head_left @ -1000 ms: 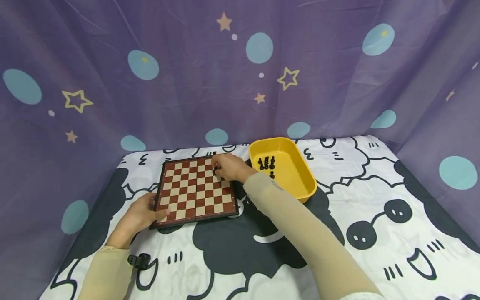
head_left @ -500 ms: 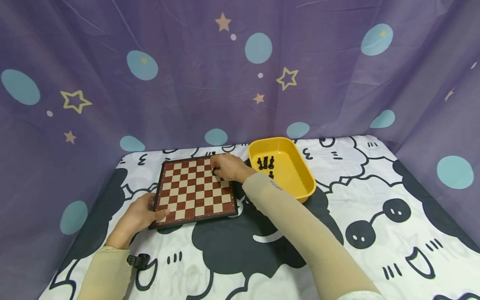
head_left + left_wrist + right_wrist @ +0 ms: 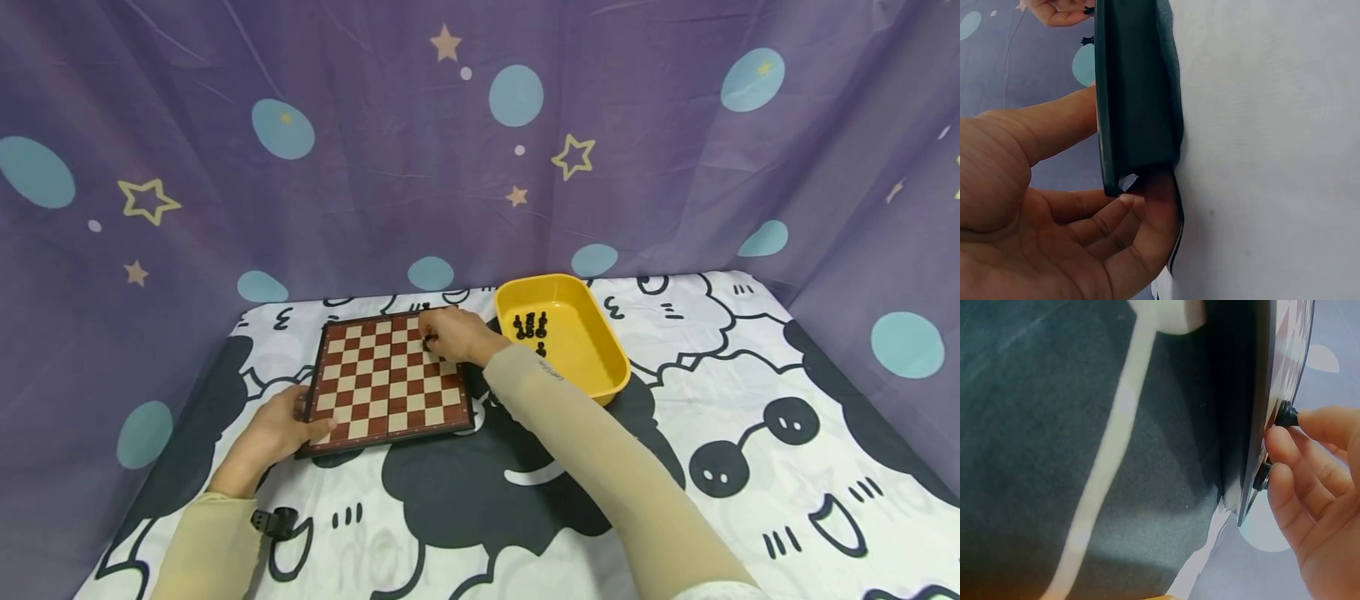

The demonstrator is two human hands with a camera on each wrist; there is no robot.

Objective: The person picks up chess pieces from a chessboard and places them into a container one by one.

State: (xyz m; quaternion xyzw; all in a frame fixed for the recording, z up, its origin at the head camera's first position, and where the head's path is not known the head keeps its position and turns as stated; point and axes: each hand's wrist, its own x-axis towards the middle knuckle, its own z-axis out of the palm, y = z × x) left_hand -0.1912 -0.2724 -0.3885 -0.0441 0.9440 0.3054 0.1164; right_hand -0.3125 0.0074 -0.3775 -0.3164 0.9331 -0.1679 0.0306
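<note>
A brown-and-cream chessboard (image 3: 375, 379) lies at a slight angle left of the middle. At its near left corner my left hand (image 3: 279, 429) grips it, thumb on the top face and fingers curled at the side and under the edge (image 3: 1138, 125). Over the far right squares, my right hand (image 3: 457, 333) pinches a black chess piece (image 3: 1286, 414) between thumb and finger, its base against the board. A second black piece (image 3: 1262, 477) stands on the board beside the lower fingers. From above, the right hand hides part of these squares.
A yellow tray (image 3: 600, 333) stands just right of the board, with several black chess pieces (image 3: 529, 325) at its left side. The table has a black-and-white cartoon cloth (image 3: 540, 508). A purple curtain (image 3: 360, 150) hangs behind.
</note>
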